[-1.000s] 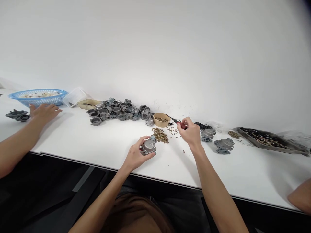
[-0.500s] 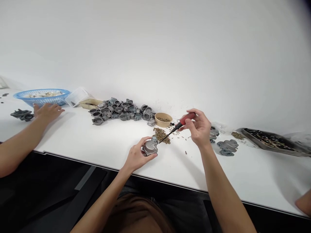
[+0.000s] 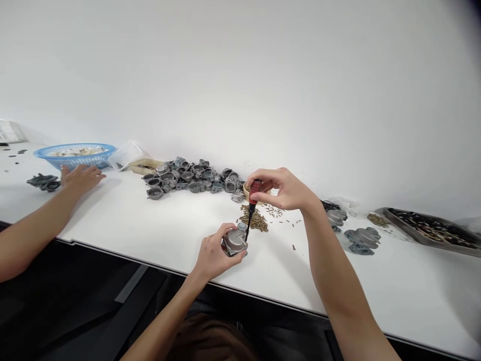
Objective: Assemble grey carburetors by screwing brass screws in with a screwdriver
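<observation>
My left hand (image 3: pixel 213 254) is closed around a small grey metal cast part (image 3: pixel 234 241) resting on the white table (image 3: pixel 158 220). My right hand (image 3: pixel 284 189) grips a red-handled screwdriver (image 3: pixel 252 199) held nearly upright, its dark tip down on the top of the cast part. Just behind the part lies a heap of small brass screws (image 3: pixel 256 220). A tan bowl (image 3: pixel 246 189) with more screws stands partly hidden behind my right hand.
A pile of grey cast parts (image 3: pixel 190 178) lies along the wall. Two more cast parts (image 3: pixel 361 237) sit to the right, near a dark tray (image 3: pixel 428 228). At the left another person's hand (image 3: pixel 80 178) rests by a blue basket (image 3: pixel 77 154) and a clear tub (image 3: pixel 126 153).
My right hand picked up the screwdriver from near the bowl, swung it upright and brought its tip down onto the cast part. The view shifted slightly.
</observation>
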A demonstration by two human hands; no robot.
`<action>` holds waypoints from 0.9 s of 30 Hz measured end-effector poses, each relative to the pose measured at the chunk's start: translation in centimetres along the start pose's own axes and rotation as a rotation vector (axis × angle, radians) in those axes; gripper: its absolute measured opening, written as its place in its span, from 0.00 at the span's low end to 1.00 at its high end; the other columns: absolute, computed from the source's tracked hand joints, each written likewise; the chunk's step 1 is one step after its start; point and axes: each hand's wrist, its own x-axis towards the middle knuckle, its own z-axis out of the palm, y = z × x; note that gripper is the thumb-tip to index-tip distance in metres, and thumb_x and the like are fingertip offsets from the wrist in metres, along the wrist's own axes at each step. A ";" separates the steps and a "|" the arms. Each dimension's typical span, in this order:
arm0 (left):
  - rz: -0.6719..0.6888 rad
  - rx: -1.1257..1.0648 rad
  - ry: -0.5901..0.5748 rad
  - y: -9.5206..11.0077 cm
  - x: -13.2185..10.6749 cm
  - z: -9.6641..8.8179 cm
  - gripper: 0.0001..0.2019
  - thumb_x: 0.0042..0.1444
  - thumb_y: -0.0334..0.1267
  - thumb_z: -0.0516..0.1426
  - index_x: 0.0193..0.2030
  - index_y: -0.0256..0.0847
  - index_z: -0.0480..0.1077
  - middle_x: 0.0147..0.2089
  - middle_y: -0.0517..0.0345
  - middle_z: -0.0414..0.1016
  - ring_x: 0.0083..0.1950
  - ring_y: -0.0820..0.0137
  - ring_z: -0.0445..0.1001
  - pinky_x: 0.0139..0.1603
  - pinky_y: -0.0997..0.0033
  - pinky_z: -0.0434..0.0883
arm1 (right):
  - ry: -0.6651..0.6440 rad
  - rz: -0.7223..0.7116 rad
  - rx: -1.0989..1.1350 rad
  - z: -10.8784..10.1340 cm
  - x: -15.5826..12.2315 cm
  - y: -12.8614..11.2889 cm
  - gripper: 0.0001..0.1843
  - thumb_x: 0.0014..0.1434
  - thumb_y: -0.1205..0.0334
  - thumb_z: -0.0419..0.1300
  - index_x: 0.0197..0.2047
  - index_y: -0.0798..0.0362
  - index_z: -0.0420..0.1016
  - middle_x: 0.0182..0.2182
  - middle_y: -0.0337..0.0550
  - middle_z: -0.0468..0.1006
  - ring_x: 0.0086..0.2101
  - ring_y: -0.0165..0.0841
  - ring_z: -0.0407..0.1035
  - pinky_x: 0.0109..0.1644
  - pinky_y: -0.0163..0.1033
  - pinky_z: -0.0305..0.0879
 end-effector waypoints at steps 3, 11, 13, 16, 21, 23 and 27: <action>-0.008 0.020 0.012 0.4 0.1 -0.1 0.25 0.48 0.40 0.68 0.52 0.49 0.67 0.42 0.64 0.81 0.34 0.68 0.79 0.38 0.71 0.75 | -0.015 0.029 0.031 -0.2 -0.4 0.6 0.10 0.63 0.60 0.65 0.46 0.53 0.75 0.35 0.44 0.82 0.34 0.34 0.80 0.37 0.38 0.79; 0.001 0.000 0.012 0.0 0.0 -0.3 0.26 0.47 0.40 0.68 0.53 0.49 0.66 0.42 0.64 0.81 0.34 0.69 0.79 0.36 0.73 0.75 | 0.008 0.029 -0.046 -0.6 -1.2 -0.3 0.08 0.63 0.61 0.65 0.45 0.53 0.76 0.33 0.42 0.82 0.34 0.34 0.80 0.37 0.37 0.77; 0.000 0.009 0.011 0.0 0.0 -0.2 0.26 0.48 0.41 0.68 0.53 0.49 0.66 0.41 0.64 0.81 0.34 0.69 0.79 0.36 0.73 0.74 | 0.006 0.020 -0.033 -0.5 -1.2 -0.2 0.08 0.63 0.61 0.64 0.45 0.53 0.75 0.34 0.42 0.82 0.35 0.34 0.80 0.37 0.36 0.77; 0.000 0.019 0.008 0.0 0.0 -0.2 0.26 0.48 0.41 0.68 0.53 0.49 0.65 0.40 0.64 0.80 0.33 0.69 0.78 0.36 0.73 0.74 | -0.011 0.012 -0.027 -0.3 -1.1 0.0 0.08 0.64 0.62 0.63 0.46 0.53 0.75 0.35 0.42 0.82 0.35 0.33 0.80 0.38 0.37 0.77; 0.000 0.022 0.004 -0.1 -0.1 -0.2 0.26 0.49 0.41 0.68 0.53 0.50 0.64 0.43 0.64 0.80 0.32 0.70 0.77 0.36 0.73 0.74 | -0.051 0.021 -0.043 -0.1 -1.1 -0.2 0.08 0.63 0.64 0.63 0.46 0.53 0.75 0.34 0.42 0.82 0.34 0.33 0.79 0.39 0.37 0.77; 0.002 0.023 -0.002 -0.1 0.0 -0.1 0.27 0.49 0.41 0.68 0.54 0.51 0.64 0.44 0.64 0.80 0.33 0.70 0.77 0.37 0.73 0.74 | -0.061 0.024 -0.046 -0.1 -1.0 -0.3 0.08 0.63 0.65 0.63 0.46 0.54 0.75 0.33 0.42 0.82 0.34 0.33 0.79 0.38 0.37 0.77; 0.001 0.028 -0.004 -0.1 0.1 -0.1 0.26 0.49 0.41 0.68 0.53 0.50 0.64 0.43 0.65 0.80 0.34 0.69 0.78 0.38 0.72 0.74 | -0.071 0.032 -0.056 0.0 -1.0 -0.2 0.08 0.64 0.64 0.62 0.47 0.53 0.75 0.33 0.42 0.83 0.35 0.33 0.80 0.38 0.37 0.76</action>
